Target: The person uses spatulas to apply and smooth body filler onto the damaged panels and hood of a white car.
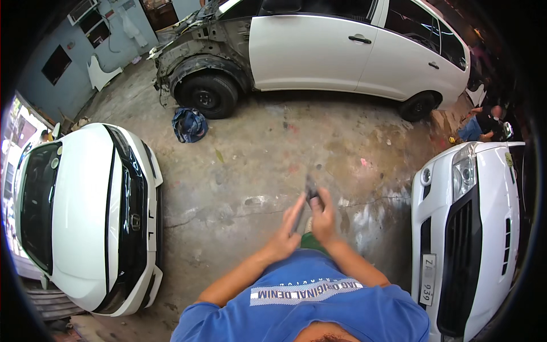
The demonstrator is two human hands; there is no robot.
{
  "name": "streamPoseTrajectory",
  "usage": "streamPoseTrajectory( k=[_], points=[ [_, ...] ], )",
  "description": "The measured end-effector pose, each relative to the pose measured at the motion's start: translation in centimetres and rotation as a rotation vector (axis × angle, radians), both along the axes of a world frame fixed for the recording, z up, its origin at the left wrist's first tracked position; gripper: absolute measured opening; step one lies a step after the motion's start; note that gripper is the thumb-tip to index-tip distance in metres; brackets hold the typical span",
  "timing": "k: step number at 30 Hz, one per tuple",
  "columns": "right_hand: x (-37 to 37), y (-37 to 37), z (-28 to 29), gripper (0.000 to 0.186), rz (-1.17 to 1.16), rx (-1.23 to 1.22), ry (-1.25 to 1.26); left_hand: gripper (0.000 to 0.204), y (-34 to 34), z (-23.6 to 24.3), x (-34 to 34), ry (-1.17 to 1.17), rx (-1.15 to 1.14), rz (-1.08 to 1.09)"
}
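Note:
In front of my blue shirt, both hands meet over the concrete floor. Between them is a narrow dark tool, smeared by motion, so its kind cannot be made out. My right hand is closed around its dark upper part, thumb forward. My left hand lies along the left side with fingers fairly straight, against a grey, strip-like length that seems to belong to the same tool. The left palm is hidden.
A white car stands at left and a white van at right. Across the far side is a white vehicle with its front fender off. Near its wheel lies a dark blue bundle. Another person crouches at far right.

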State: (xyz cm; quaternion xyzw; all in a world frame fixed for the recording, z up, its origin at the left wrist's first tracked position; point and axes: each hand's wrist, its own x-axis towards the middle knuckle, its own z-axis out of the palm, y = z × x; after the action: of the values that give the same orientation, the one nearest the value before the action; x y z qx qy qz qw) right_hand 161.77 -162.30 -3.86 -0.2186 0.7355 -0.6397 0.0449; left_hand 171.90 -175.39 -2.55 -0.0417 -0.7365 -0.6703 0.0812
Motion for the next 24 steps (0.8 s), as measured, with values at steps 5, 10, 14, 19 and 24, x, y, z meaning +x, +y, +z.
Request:
streamPoseTrajectory(
  k=[5,10,14,19,24],
  points=[
    [-3.2,2.7,1.7,0.034,0.080,-0.299,-0.341,0.063,-2.0,-0.9,1.5,-0.242,0.473,0.139],
    [-4.2,4.6,6.8,0.044,0.632,-0.546,-0.886,0.041,-6.8,-0.1,0.7,-0.258,0.850,0.409],
    [-3.9,3.9,3.7,0.047,0.747,-0.547,-1.009,0.039,-7.2,1.3,-0.1,-0.348,0.457,0.249],
    [-3.6,3.7,4.4,0.047,0.609,-0.513,-0.939,0.046,-7.0,4.4,-2.1,-0.131,0.055,0.337],
    [-3.5,5.3,4.9,0.049,0.525,-0.502,-0.848,0.074,-14.2,15.7,-2.4,0.617,0.217,0.423]
  ],
)
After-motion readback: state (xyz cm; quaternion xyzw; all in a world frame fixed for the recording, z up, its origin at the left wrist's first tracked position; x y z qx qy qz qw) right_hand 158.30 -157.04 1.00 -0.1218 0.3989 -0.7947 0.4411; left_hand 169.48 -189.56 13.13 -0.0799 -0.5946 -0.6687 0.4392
